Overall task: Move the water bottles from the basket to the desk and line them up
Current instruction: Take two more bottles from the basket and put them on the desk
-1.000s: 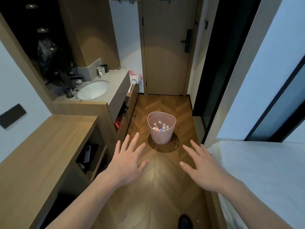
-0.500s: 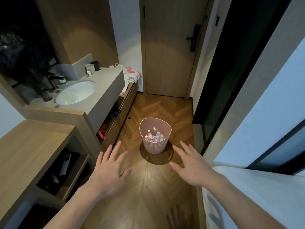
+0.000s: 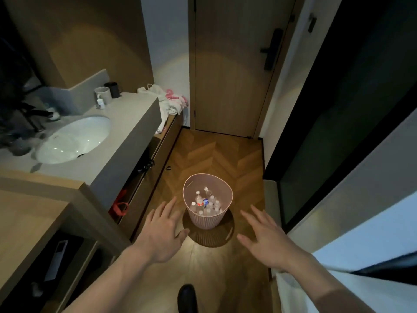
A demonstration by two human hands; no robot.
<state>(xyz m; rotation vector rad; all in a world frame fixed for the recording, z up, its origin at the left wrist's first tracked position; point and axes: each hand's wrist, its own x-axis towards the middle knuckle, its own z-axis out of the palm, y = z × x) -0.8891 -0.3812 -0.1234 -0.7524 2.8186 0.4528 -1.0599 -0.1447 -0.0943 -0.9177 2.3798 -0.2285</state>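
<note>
A pink ribbed basket (image 3: 204, 220) stands on the wooden floor ahead of me. Inside it stand several small clear water bottles (image 3: 206, 205) with white caps, some with red or blue labels. My left hand (image 3: 162, 233) is stretched out, fingers spread, just left of the basket and short of it. My right hand (image 3: 267, 241) is likewise spread, to the basket's right. Both hands hold nothing and touch nothing. The wooden desk (image 3: 24, 224) runs along my left, at the frame's lower left.
A grey vanity counter (image 3: 126, 129) with a white sink (image 3: 72, 140) and cups sits left, with open shelves below. A closed wooden door (image 3: 228, 64) ends the narrow hallway. A white bed (image 3: 361, 256) edges in at right. My dark shoe (image 3: 187, 297) shows below.
I have walked closer to the basket, which now looks larger and nearer my hands. The desk has slid toward the left edge of view. Both hands stay spread and empty.
</note>
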